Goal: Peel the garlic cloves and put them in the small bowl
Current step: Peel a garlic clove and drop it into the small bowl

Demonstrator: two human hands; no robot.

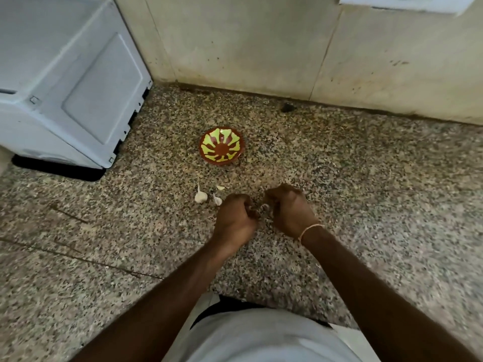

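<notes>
Left hand [235,218] and right hand [290,210] curled, both pinching one clove [264,207] between them. Loose cloves [201,196] at 10 o'clock; bowl [222,145] at 12.

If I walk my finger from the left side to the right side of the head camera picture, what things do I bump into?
White appliance → biggest garlic piece → smaller garlic clove → left hand → garlic clove being peeled → right hand. The small bowl sits farther back, above the garlic.

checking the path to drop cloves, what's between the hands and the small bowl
In the head view, one small garlic piece lies between the left hand and the small bowl; ahead of the right hand, only bare speckled counter.
</notes>
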